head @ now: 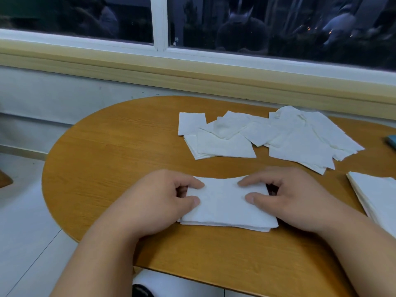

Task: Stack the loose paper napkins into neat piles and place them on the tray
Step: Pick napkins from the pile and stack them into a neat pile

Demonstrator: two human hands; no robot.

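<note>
Nearest the camera, two bare forearms reach in over the near rim of the oval, honey-brown wooden table (107, 146). Between them, on the near middle of the tabletop, lies a small stack of white paper napkins (227, 206), flat and roughly squared. The left hand (162, 198) grasps the stack's left edge, with thumb and forefinger laid on the top sheet and the other fingers curled in at the side. The right hand (285, 196) grasps the right edge in the same way. Just to the right, a second neat pile of white napkins (377, 196) rests on the table, cut off by the edge of the view and apart from the held stack. Farther back, on the far right half of the table, a scatter of loose white napkins (267, 136) lies overlapping at mixed angles. Beside it, at the right border, a sliver of a teal object (391, 141) shows too little to identify. Beyond the table run a pale wooden sill (128, 65) and a white-framed window (158, 22) with dark panes.
</note>
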